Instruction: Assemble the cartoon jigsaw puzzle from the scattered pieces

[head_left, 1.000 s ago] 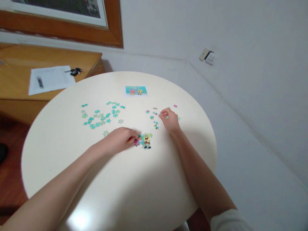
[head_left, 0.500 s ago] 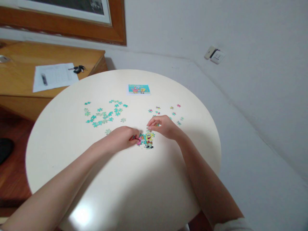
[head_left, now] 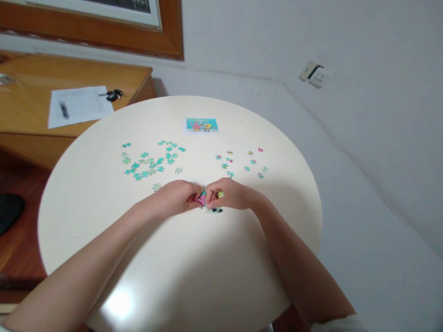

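Right hand (head_left: 226,193) has dropped to the part-built SpongeBob jigsaw (head_left: 215,210) beside the left hand (head_left: 180,196); both curled, can't tell if gripping; pressing too hard could pop it apart

From here it looks like a home or small office, I can't tell which: a wood-framed picture (head_left: 104,34) and power socket (head_left: 319,77) on pale wall (head_left: 374,115), wooden desk (head_left: 27,99), round white table (head_left: 194,276), reddish floorboards (head_left: 22,253).

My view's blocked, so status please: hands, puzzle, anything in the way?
Left hand at left edge of puzzle section, right hand over it. Section partly hidden by both hands. Loose pieces beyond.
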A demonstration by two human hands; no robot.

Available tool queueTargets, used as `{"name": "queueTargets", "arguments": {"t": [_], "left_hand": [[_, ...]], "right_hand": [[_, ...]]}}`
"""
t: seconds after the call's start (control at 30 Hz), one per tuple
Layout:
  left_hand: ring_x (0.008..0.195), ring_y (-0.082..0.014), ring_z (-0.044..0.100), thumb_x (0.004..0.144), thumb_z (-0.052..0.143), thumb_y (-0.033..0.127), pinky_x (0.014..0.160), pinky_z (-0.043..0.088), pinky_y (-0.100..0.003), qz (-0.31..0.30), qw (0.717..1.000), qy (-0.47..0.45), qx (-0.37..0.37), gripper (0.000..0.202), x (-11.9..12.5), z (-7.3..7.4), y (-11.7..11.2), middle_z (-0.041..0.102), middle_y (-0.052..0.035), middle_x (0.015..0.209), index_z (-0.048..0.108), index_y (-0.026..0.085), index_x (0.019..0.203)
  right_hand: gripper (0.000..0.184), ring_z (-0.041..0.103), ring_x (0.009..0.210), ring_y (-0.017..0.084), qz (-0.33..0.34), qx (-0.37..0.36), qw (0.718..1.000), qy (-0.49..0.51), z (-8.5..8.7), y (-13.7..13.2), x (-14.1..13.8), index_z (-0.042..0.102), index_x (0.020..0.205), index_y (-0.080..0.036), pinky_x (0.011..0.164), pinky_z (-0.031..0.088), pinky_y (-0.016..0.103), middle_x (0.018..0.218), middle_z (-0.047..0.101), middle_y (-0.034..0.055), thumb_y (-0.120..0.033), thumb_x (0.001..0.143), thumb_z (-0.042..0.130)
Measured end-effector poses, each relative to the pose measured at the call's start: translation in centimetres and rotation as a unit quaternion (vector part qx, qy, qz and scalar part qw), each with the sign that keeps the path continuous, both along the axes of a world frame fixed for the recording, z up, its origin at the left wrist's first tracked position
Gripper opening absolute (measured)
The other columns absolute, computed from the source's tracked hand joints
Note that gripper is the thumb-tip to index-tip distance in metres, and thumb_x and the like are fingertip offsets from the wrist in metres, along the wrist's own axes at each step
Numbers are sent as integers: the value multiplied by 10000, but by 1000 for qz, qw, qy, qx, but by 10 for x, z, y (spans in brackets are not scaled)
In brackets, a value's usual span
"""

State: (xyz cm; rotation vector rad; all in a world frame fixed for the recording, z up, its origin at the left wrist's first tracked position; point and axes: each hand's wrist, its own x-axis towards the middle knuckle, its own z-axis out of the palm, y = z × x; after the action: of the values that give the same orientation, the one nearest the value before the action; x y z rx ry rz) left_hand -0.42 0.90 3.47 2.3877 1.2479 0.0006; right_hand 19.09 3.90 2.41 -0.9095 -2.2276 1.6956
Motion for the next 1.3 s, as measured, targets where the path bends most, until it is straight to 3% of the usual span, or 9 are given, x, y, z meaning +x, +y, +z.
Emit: {"name": "queueTargets", "arguments": {"t": [0.67,1.0,1.3], "left_hand": [[498,-100,371,786,543,238,502,241,-232,7,1000,-15,-7,123,-1,-3,0,507,24,562,546,184,675],[521,-104,416,802,542,271,517,258,-226,6,1000,-6,-14,132,-1,-1,0,567,8,611,576,183,710],[518,-103,417,803,546,272,523,255,-227,5,1000,-7,-10,130,-1,-2,1,567,5,609,583,183,716]], "right_hand": [[45,580,627,105,16,81,993,-83,1,-3,-4,684,722,-129,602,415,222,668,667,17,-173,712,685],[40,580,684,112,25,138,982,-128,5,-6,-6,699,771,-152,646,412,228,707,670,10,-162,741,674],[37,573,684,109,21,121,984,-127,5,-7,-7,684,779,-149,641,408,221,682,645,-2,-146,748,663]]}}
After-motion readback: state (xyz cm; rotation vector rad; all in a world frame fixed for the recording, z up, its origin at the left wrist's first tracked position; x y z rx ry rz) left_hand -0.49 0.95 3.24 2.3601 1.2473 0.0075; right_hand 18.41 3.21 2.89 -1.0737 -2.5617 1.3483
